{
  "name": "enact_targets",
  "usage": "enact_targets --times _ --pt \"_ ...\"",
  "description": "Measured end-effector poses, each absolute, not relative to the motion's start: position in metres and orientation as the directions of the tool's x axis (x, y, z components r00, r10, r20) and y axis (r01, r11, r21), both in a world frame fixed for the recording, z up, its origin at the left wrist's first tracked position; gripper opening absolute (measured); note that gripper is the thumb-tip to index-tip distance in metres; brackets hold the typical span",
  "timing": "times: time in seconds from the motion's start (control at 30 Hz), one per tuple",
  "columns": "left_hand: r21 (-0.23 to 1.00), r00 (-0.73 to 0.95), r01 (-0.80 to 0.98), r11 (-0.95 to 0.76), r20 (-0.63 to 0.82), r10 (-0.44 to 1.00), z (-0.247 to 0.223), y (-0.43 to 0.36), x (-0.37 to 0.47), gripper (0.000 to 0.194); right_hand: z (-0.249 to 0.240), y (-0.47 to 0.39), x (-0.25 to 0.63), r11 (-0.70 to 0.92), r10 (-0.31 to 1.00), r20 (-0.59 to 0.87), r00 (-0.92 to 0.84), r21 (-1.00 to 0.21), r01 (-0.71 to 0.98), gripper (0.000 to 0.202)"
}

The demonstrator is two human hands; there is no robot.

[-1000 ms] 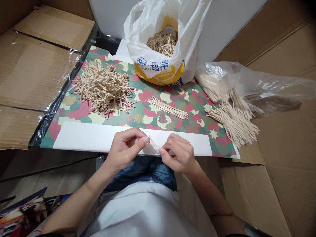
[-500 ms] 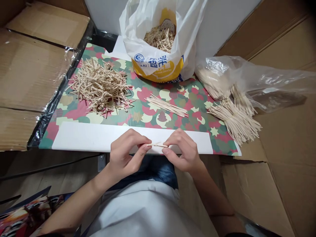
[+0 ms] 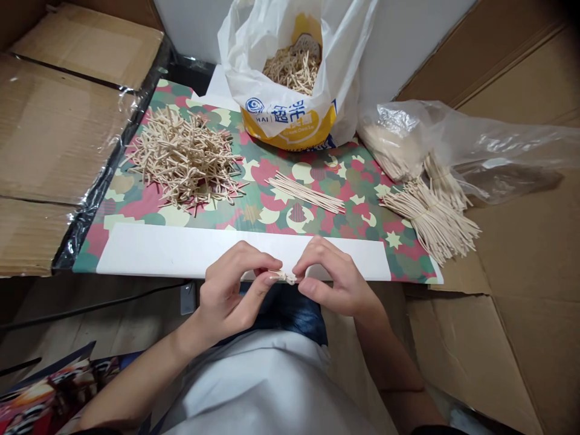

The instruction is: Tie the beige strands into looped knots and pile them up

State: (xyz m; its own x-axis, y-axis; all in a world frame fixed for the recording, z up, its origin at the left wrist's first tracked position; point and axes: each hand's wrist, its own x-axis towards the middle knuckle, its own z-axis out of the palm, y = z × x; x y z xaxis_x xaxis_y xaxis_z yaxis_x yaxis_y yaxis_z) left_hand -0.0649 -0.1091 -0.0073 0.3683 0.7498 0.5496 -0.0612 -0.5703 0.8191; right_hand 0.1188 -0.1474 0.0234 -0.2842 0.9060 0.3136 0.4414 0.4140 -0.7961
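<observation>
Lettering shows on the white plastic carrier bag [image 3: 347, 124] at the back of the tabletop [image 3: 367, 211]: a blue swirl logo [image 3: 254, 106] with "HAI" beneath it, then large blue Chinese characters [image 3: 287, 113] bent by creases. Smaller print on its yellow band [image 3: 267, 134] is too distorted to read with certainty, and the dark blue lettering along the bottom is partly hidden by the curve. Loose pale pieces [image 3: 292, 69] lie inside. At the near edge, both hands meet just in front of the person's body, forearms angled inward from either side and fingers bent. The left hand [image 3: 238, 284] pinches a small knotted strand [image 3: 286, 277] between thumb and index finger, above the white strip [image 3: 181, 251] along the front. The right hand [image 3: 338, 278] is curled close to the strand's other end, thumb and forefinger slightly apart; whether it grips the strand, I cannot tell. Beyond them lies a thin row of straight strands [image 3: 308, 193], with a tangled heap of pale pieces [image 3: 185, 157] to the left and tied bundles [image 3: 432, 220] to the right, beside a clear plastic bag [image 3: 475, 139].
</observation>
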Motion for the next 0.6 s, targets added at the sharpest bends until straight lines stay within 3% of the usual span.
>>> enact_targets --times 0.13,0.23,0.37,0.5,0.6 --pt "0.843 0.404 -0.115 -0.526 0.523 0.750 -0.011 -0.110 -0.064 0.024 0.025 -0.147 0.115 0.492 0.870 0.390 -0.301 -0.717 0.494 0.009" --pt "0.916 0.449 -0.132 -0.378 0.395 0.801 -0.015 -0.109 -0.066 0.023 0.024 -0.146 0.112 0.504 0.860 0.444 -0.253 -0.655 0.564 0.013" --pt "0.962 0.523 -0.089 -0.257 0.265 0.810 -0.011 -0.103 -0.066 0.048 0.018 -0.144 0.110 0.513 0.832 0.492 -0.257 -0.505 0.694 0.015" --pt "0.958 0.524 0.083 -0.276 0.194 0.830 -0.002 -0.096 -0.059 0.015 0.012 -0.143 0.109 0.526 0.812 0.502 -0.298 -0.408 0.747 0.015" --pt "0.977 0.526 0.068 -0.204 0.139 0.839 -0.002 -0.093 -0.056 0.015 0.010 -0.144 0.110 0.515 0.825 0.479 -0.298 -0.421 0.747 0.017"
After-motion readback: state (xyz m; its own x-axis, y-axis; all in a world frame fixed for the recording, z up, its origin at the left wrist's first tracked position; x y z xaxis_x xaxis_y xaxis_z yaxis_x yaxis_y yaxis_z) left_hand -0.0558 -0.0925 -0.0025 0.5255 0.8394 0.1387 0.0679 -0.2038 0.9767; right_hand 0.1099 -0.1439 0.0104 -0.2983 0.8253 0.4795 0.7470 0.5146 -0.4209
